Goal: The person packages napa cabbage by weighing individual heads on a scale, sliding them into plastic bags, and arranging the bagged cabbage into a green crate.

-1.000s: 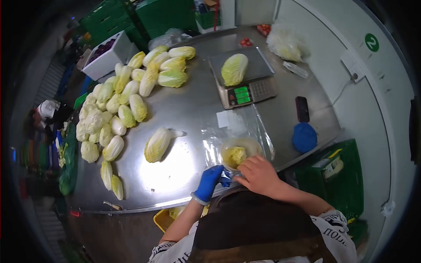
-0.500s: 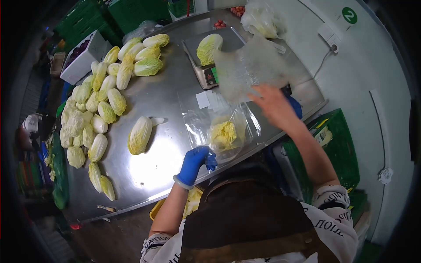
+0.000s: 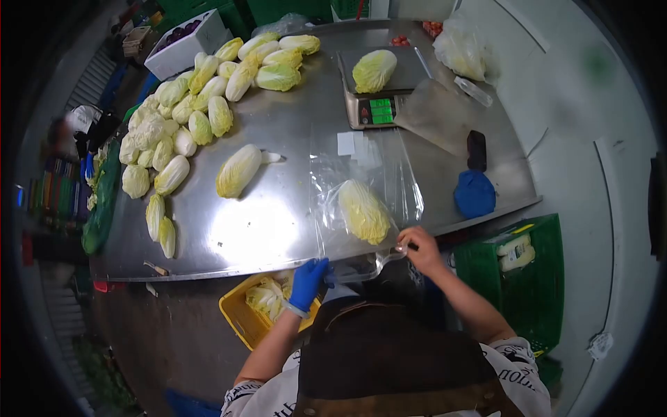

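Note:
My left hand (image 3: 308,283), in a blue glove, is closed on the near left edge of a clear plastic film (image 3: 403,163) at the table's front edge. My bare right hand (image 3: 420,249) pinches the film's near right part, with a small dark object between the fingers. On the film, between and beyond my hands, lies a napa cabbage (image 3: 364,212). White labels (image 3: 346,144) sit at the film's far end. Another cabbage (image 3: 238,171) rests on the steel table to the left.
Many cabbages (image 3: 184,109) are heaped at the back left. A scale (image 3: 379,109) holds one cabbage (image 3: 375,71). A blue bundle (image 3: 475,194) and a dark object (image 3: 476,151) lie right. A yellow crate (image 3: 240,316) and green crate (image 3: 542,278) stand below the table edge.
My right hand has come down from the thin sheet near the scale to the film's near edge. That sheet now lies beside the scale. The view has shifted, and the cabbage shows without a cover.

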### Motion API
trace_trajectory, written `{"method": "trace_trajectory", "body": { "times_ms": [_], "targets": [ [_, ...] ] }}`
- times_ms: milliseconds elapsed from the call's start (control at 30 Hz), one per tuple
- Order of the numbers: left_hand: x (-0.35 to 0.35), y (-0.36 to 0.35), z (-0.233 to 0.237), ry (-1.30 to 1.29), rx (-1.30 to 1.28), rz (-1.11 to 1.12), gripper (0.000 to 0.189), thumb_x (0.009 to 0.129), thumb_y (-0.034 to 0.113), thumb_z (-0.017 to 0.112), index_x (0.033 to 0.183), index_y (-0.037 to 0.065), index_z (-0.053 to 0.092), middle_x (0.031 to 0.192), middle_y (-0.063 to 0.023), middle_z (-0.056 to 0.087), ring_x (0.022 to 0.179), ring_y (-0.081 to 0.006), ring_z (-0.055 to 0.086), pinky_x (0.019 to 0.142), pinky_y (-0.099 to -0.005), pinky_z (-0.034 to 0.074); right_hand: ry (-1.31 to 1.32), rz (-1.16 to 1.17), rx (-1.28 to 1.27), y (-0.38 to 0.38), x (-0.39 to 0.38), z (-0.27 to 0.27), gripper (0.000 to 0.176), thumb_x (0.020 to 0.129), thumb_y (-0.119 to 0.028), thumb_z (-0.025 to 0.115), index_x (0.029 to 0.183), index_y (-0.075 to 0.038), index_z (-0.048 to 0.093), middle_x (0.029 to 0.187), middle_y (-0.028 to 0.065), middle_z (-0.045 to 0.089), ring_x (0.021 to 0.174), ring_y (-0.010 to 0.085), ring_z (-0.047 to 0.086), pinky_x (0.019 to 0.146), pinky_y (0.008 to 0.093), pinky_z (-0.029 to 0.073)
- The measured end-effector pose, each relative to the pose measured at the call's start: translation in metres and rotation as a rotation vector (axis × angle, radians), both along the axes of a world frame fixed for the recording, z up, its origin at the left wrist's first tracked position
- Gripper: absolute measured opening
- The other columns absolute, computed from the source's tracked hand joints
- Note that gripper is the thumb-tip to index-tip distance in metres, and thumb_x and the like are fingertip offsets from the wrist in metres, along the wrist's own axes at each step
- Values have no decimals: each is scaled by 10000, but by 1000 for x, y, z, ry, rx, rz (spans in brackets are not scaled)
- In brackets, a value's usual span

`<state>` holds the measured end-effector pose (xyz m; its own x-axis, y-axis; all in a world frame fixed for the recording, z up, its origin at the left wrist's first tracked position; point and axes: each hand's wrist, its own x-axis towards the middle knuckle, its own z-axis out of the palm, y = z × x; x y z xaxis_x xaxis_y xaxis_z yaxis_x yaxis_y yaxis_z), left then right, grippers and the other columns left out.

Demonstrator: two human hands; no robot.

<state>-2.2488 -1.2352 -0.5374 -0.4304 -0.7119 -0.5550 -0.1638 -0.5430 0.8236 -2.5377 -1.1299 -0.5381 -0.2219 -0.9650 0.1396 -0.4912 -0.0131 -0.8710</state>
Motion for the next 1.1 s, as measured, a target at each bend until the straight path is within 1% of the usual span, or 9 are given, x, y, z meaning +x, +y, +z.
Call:
{"method": "trace_trajectory", "body": {
  "times_ms": [100,167,267,400,567,633,867,1000,1100],
  "targets": [
    [35,63,-107,-291,-313,-118,210,895,189,597,845,-14,617,742,-78,654,557,-175,609,502,-289,481,144,-23,85,50,15,-29,149,692,-16,680,784,-27,562,893,91,612,892,292,566,775,362,453],
    [26,82,-54,-718,-558,-421,195,868,207,621,888,13,637,739,-61,661,575,-209,620,540,-322,500,109,-84,155,65,15,-38,149,693,-20,679,788,-25,565,898,90,616,904,295,565,778,369,453],
    [28,98,-52,-615,-442,-268,180,875,230,596,941,69,642,817,-75,672,664,-244,641,624,-343,518,309,-97,21,69,20,-4,171,696,-6,606,867,-14,594,932,102,618,903,305,565,807,380,463],
    [8,85,-7,285,693,287,188,898,189,539,1050,106,613,941,-99,641,805,-196,632,721,-318,512,425,252,-211,52,56,23,209,746,-42,595,951,-14,626,972,106,618,937,277,578,809,384,478],
    [15,94,-69,7,0,-62,173,877,136,565,951,-2,640,918,-83,651,798,-171,639,696,-303,531,518,517,22,31,118,-9,262,731,-220,681,928,-85,573,931,53,573,931,242,530,815,361,443],
    [9,99,-52,81,225,216,160,864,118,586,951,-2,648,916,-87,655,807,-171,644,699,-304,532,624,614,119,34,126,-22,210,725,-203,682,859,-74,586,879,72,593,894,263,563,770,380,463],
    [47,102,-34,416,418,-8,484,826,72,530,1294,-8,437,1213,-168,563,1124,-275,544,942,-370,437,221,473,123,77,88,1,162,784,-210,641,842,-75,573,840,75,562,841,280,580,700,402,476],
    [50,85,-32,497,798,148,364,893,263,474,1199,73,533,1211,-151,566,1094,-300,547,949,-406,425,239,358,-21,60,99,12,157,772,-170,644,864,-68,568,849,71,542,837,264,558,712,378,466],
    [37,99,-64,265,609,153,291,912,243,462,1125,83,581,1123,-110,619,1029,-252,583,915,-392,444,364,500,-59,44,125,-7,157,748,-164,660,850,-76,579,865,62,541,852,244,558,717,363,466]
  ]
}}
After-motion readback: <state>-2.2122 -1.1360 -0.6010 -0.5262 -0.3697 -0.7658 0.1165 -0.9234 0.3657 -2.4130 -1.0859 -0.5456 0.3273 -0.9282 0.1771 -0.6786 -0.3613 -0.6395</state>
